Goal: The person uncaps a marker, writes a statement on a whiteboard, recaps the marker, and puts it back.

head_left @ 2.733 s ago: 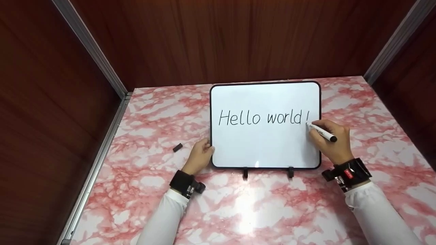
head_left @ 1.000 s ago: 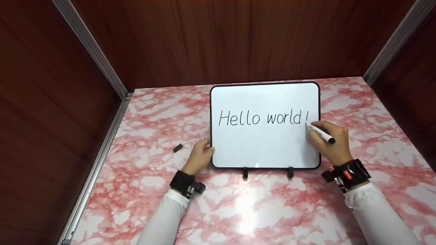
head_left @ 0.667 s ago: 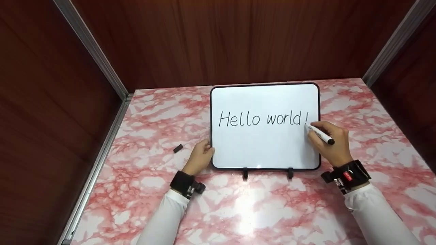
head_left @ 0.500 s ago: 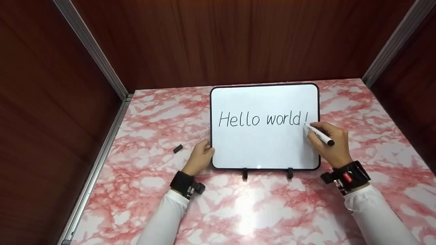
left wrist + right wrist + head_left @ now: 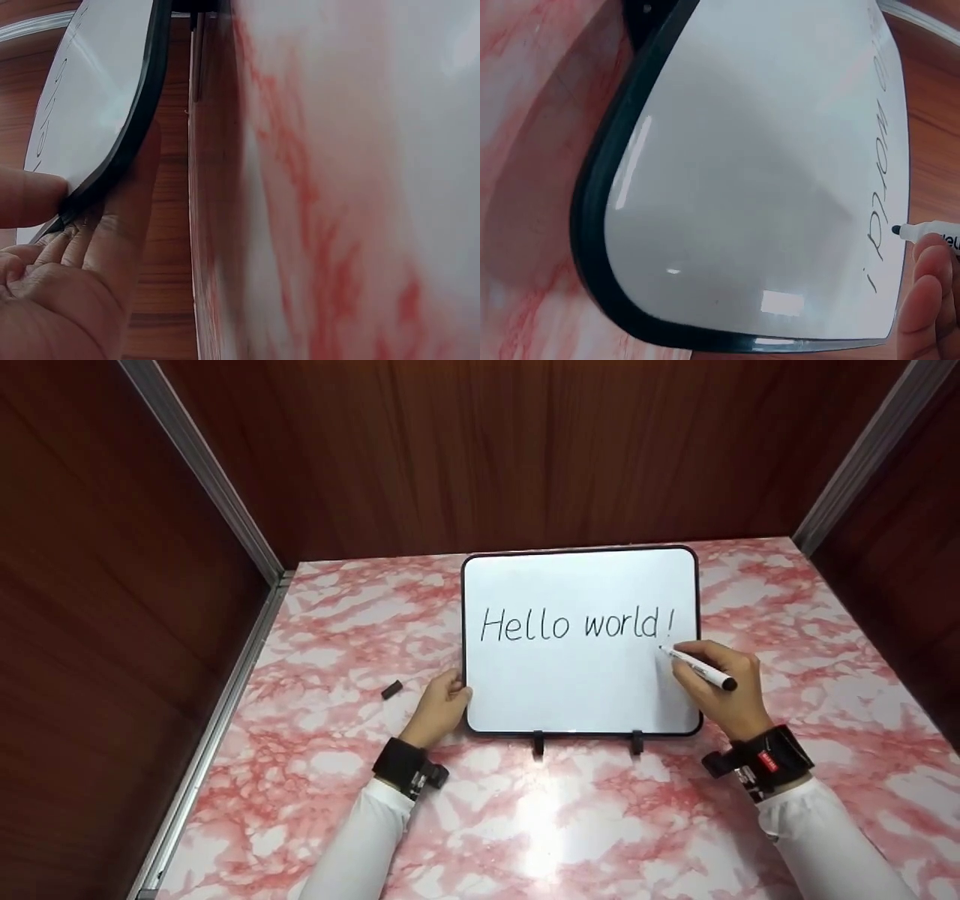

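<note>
A whiteboard (image 5: 570,682) with a black rim stands tilted on the table, with "Hello world!" handwritten across it in black. My left hand (image 5: 438,706) grips its left edge. In the left wrist view the thumb (image 5: 30,196) lies on the front face, the fingers behind the rim. My right hand (image 5: 724,686) pinches a white whiteboard marker (image 5: 701,669) with a black end, at the board's right side. Its dark tip points at the board just below the exclamation mark. The right wrist view shows the marker (image 5: 930,230) apart from the writing surface, its black nib bare.
A small black marker cap (image 5: 391,689) lies on the table left of the left hand. Two black feet (image 5: 538,744) support the board's lower edge. The red-and-white marbled table (image 5: 315,810) is bounded by dark wood panels (image 5: 487,450) at the back and sides.
The right hand has moved slightly down and left with the marker, its tip leaving the bottom of the exclamation mark, whose dot now shows. The left hand keeps its grip on the board.
</note>
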### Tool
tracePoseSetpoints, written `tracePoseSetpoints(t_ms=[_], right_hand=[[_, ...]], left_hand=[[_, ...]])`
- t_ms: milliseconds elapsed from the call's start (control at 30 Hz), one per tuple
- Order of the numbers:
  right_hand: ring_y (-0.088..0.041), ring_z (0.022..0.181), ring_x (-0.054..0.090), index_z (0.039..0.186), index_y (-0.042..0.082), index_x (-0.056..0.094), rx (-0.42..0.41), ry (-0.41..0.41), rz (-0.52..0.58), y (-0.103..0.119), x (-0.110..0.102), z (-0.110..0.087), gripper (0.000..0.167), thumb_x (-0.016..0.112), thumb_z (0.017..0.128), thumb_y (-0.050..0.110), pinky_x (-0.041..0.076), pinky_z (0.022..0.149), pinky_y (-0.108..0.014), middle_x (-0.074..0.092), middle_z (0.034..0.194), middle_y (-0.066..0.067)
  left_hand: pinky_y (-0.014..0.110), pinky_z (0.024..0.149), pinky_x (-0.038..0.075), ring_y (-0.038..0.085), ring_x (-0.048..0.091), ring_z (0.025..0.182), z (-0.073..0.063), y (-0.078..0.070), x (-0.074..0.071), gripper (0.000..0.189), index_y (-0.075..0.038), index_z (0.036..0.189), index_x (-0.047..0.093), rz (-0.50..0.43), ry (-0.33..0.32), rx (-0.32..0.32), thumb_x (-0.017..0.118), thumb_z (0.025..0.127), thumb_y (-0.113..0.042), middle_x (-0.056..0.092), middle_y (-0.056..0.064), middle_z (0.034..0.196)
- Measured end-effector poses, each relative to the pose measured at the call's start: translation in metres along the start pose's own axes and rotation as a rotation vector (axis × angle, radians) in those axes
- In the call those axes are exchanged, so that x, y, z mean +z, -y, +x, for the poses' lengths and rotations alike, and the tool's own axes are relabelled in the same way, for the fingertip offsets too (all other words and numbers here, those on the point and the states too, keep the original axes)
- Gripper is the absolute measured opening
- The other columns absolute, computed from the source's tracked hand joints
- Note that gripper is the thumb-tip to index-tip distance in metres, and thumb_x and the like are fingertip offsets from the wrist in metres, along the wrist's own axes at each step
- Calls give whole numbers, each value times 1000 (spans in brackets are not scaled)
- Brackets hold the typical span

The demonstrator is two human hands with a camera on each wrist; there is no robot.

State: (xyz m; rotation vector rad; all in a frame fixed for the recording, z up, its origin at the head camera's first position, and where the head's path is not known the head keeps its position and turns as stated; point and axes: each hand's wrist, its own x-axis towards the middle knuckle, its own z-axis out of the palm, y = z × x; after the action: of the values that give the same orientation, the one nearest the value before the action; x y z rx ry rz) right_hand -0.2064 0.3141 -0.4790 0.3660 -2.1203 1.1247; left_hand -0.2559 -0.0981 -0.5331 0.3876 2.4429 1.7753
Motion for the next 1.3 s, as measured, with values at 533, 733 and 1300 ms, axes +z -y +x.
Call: tracePoseSetpoints(t_ms=[533, 733, 1300], right_hand=[[-5, 66, 61, 97, -5, 74, 231, 118, 237, 22, 9, -10, 17, 82, 85, -13, 46, 60, -18, 72, 79, 6], [-7, 64, 57, 96, -7, 73, 289, 155, 293, 25, 9, -10, 17, 83, 84, -14, 45, 58, -21, 71, 77, 5], [-13, 71, 69, 109, -8, 75, 367, 260, 385, 36, 6, -17, 17, 77, 92, -11, 55, 63, -23, 76, 85, -2]], left_hand=[[50, 106, 57, 40, 71, 118, 1, -7, -18, 37, 10, 137, 63, 156, 7, -65, 57, 107, -10, 72, 27, 125], [38, 82, 65, 35, 78, 95, 3, -17, -40, 35, 8, 137, 63, 175, -29, -98, 56, 106, -6, 75, 22, 112], [53, 107, 55, 41, 68, 122, 13, -30, -102, 35, 8, 132, 69, 619, -73, -87, 62, 103, -10, 73, 27, 128]])
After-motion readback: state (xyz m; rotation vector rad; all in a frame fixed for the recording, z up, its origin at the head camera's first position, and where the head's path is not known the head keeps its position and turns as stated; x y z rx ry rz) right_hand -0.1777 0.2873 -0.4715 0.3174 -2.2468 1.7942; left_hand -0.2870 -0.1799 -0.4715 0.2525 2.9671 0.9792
